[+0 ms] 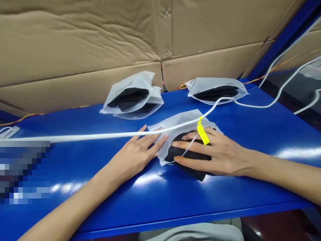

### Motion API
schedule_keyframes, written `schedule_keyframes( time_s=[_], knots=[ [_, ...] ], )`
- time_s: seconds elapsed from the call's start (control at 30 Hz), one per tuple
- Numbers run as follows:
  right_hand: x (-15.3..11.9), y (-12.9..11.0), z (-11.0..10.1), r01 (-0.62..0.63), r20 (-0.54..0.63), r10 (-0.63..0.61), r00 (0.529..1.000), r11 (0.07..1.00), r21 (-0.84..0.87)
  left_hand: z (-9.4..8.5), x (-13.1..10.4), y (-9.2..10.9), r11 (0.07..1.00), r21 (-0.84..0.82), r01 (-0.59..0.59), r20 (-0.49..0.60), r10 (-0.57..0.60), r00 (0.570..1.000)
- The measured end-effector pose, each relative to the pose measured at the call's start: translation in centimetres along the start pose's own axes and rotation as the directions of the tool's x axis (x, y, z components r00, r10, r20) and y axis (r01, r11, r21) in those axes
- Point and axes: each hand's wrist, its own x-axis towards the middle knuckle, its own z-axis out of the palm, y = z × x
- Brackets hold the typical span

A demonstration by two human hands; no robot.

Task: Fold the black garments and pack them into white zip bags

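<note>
In the middle of the blue table lies a frosted white bag [183, 117], its mouth toward me. Black cloth [194, 172] sits partly inside and sticks out at the near side. My right hand [215, 152] lies on the cloth with its fingers spread. At the bag's left edge, the fingertips of my left hand [140, 150] rest on the plastic, fingers apart. A white cable [112, 135] with a yellow tag [203, 135] crosses in front of the bag and partly hides it.
Two overlapping frosted bags with black contents [129, 97] stand at the back left of the blue table [100, 217]. Another filled bag [217, 91] is at the back right. Brown padded panels [80, 43] rise behind. A pixelated patch covers the left edge.
</note>
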Motion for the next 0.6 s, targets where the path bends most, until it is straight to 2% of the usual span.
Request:
schedule_keyframes(
  time_s=[0.1, 0.2, 0.33, 0.5, 0.6],
  knots=[
    [-0.1, 0.0, 0.1, 0.001, -0.081, 0.000, 0.997, 1.000, 0.009, -0.1, -0.1, -0.1, 1.000, -0.012, 0.003, 0.029, -0.003, 1.000],
    [-0.1, 0.1, 0.0, 0.022, -0.107, -0.018, 0.994, 0.999, 0.030, -0.3, -0.1, -0.1, 1.000, -0.019, -0.007, 0.045, 0.008, 0.999],
    [-0.1, 0.4, -0.3, 0.050, -0.120, -0.027, 0.992, 0.980, 0.193, -0.3, -0.2, -0.2, 0.999, -0.030, -0.025, 0.028, 0.026, 0.999],
    [0.0, 0.1, -0.3, 0.035, -0.196, 0.060, 0.979, 0.894, 0.447, -0.1, -0.2, -0.8, 1.000, 0.003, -0.018, 0.037, 0.018, 0.999],
    [0.0, -0.1, -0.4, 0.093, -0.234, 0.023, 0.972, 0.877, 0.471, -0.4, 0.0, -1.2, 1.000, 0.016, -0.013, 0.046, 0.012, 0.999]
  ],
)
